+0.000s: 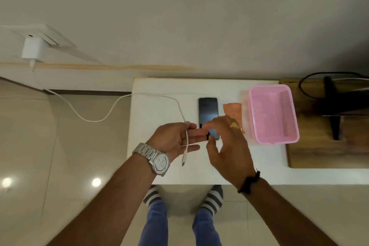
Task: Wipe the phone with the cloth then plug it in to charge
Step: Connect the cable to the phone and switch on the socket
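The phone lies flat and face up on the white table, its dark screen catching a little light, and the wiping looks to be over, since the orange cloth sits just to its right, between it and the basket, with no hand on it. The left hand is turned palm up and holds the white charging cable loosely, thumb against the cord while the fingers lie fairly straight, so the plug end dangles free below the palm toward the near edge. The right hand hovers over the near end of the phone with fingers loosely spread; it is blurred, so I cannot tell whether the fingertips touch the glass. To do this step well, I would say the right hand should pinch the phone by its sides near the port and steady or lift it, while the left slides down the cord to grip the plug itself, line it up squarely and press it straight in without forcing. The cord runs off the left edge to a white adapter in the wall socket, with slack enough. The pink plastic basket on the right of the table appears to hold nothing, though its lattice floor is hard to read
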